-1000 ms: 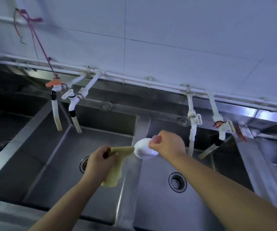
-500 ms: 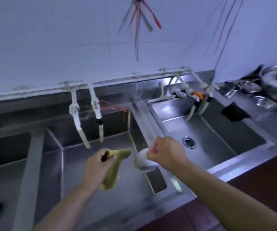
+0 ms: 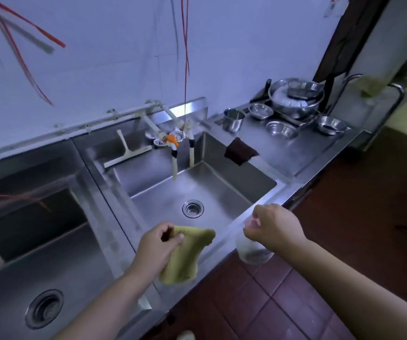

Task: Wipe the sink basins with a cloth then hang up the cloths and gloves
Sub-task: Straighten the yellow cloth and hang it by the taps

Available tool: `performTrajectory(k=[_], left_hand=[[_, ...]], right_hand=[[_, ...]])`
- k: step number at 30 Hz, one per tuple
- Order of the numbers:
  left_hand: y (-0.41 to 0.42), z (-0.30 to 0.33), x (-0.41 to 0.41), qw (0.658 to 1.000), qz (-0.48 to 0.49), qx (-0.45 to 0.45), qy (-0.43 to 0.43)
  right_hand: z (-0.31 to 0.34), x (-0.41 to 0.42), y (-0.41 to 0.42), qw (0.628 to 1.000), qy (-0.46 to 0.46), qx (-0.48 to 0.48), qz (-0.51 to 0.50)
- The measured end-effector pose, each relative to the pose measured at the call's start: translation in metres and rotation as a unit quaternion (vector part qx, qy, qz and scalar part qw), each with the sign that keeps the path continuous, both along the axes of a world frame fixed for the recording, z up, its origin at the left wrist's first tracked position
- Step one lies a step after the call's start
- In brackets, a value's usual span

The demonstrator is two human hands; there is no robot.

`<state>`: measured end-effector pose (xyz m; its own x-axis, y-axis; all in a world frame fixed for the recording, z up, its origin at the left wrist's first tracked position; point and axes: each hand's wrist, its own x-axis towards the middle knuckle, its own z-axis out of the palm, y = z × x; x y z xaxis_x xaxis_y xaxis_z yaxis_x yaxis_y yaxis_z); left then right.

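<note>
My left hand (image 3: 155, 246) grips a yellow cloth (image 3: 185, 256), which hangs over the front rim of the right sink basin (image 3: 222, 190). My right hand (image 3: 274, 227) holds a white bowl (image 3: 251, 251) by its rim, out past the counter's front edge and above the floor. A dark brown cloth (image 3: 239, 150) drapes over the basin's right rim. Another basin (image 3: 57, 273) lies at the lower left. No gloves are in view.
Taps with hose ends (image 3: 175, 155) hang over the right basin, and a white squeegee (image 3: 126, 153) leans on its back ledge. Several steel bowls and a cup (image 3: 293, 101) stand on the counter at the right. Red strings (image 3: 185, 45) dangle from above. Red floor tiles (image 3: 283, 303) lie below.
The view has swung right along the sinks to the rightmost basin and counter. Both hands moved with it; the bowl now sits lower, beyond the counter edge.
</note>
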<state>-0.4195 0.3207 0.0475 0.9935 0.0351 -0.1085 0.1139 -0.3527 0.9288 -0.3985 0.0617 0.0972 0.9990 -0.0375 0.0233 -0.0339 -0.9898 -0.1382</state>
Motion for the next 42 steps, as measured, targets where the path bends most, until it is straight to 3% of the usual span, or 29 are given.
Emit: performTrajectory(k=[7,14,20,27,36,42], left_hand=[[-0.060,-0.014,0.089,1.000,0.011,-0.013,0.013],[-0.095,-0.021,0.189,0.998,0.047,-0.029,0.030],[-0.095,-0.017,0.253,0.995,0.080,-0.037,0.055],[-0.096,-0.015,0.307,0.983,0.175,-0.007,0.062],[-0.120,-0.024,0.365,0.960,0.261,0.035,0.092],[-0.140,-0.048,0.382,0.942,0.310,-0.024,0.130]], right_hand=[[-0.008,0.069,-0.063,1.000,-0.011,0.027,-0.011],[-0.012,0.192,-0.087,0.998,0.017,0.033,0.047],[-0.004,0.295,-0.090,0.996,-0.025,0.028,0.082],[0.009,0.424,-0.072,0.987,0.023,0.041,0.154],[-0.022,0.587,-0.023,0.964,0.055,0.096,0.242],[-0.050,0.662,0.018,0.952,0.029,0.093,0.291]])
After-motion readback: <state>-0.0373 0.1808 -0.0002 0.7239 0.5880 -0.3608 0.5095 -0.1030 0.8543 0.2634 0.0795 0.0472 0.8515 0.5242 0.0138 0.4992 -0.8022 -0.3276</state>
